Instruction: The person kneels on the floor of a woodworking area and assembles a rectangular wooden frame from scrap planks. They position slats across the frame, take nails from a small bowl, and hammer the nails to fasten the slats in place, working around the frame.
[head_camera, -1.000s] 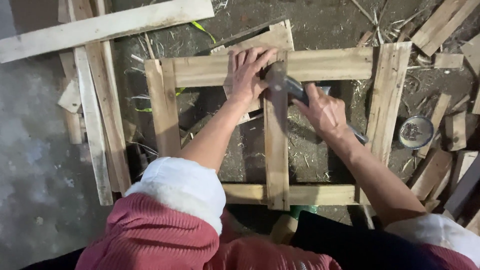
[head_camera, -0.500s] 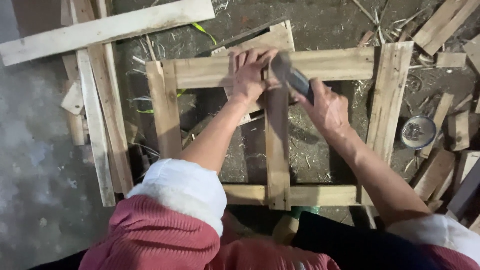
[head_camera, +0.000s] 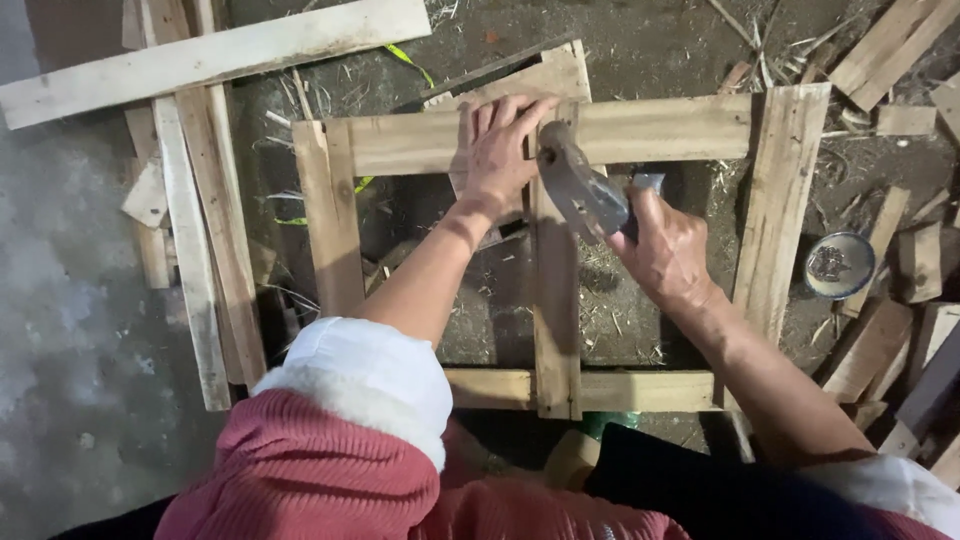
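Observation:
A wooden frame (head_camera: 330, 230) of rough slats lies on the dirt floor in front of me. My left hand (head_camera: 497, 150) presses flat on the frame's top slat (head_camera: 660, 128), right where the upright middle slat (head_camera: 556, 330) meets it. My right hand (head_camera: 668, 250) grips the handle of a hammer (head_camera: 578, 190). The grey metal head of the hammer is down at the top of the middle slat, just beside my left fingers. Any nail under the head is hidden.
A small round tin (head_camera: 838, 264) with nails stands on the ground right of the frame. Long planks (head_camera: 200, 60) lie at the left and across the top left. Short wood offcuts (head_camera: 890, 340) are scattered at the right. Straw and chips cover the floor.
The hammer has swung from over the middle slat up and forward, and its head now rests at the joint by my left fingers. My left hand has stayed in place.

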